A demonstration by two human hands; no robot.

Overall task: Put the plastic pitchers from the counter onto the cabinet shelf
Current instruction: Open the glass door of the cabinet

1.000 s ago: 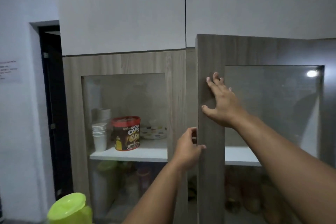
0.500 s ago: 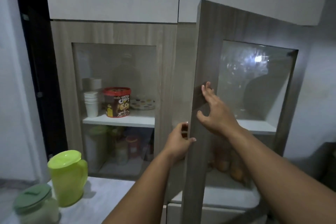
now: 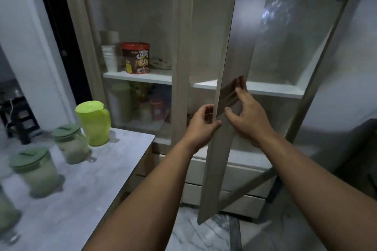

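Note:
A lime-green pitcher (image 3: 94,123) stands at the far end of the marble counter (image 3: 85,185). Two clear pitchers with dark green lids sit nearer, one (image 3: 70,142) behind the other (image 3: 35,171), and part of another shows at the left edge (image 3: 5,212). The right cabinet door (image 3: 228,108) with its glass pane is swung partly open. My left hand (image 3: 202,124) grips its free edge from the left. My right hand (image 3: 244,112) lies flat on its front, fingers spread. A white shelf (image 3: 271,88) shows behind the door.
Behind the shut left door, the shelf (image 3: 140,76) holds stacked white cups (image 3: 110,58), a Choco Chips tub (image 3: 135,57) and plates (image 3: 161,63). Containers fill the lower compartment. White drawers (image 3: 222,197) sit below. A dark doorway (image 3: 59,32) is at left.
The door has swung further open toward me. The view has tilted down, bringing the counter and pitchers into sight. Both hands stayed on the door and slid lower.

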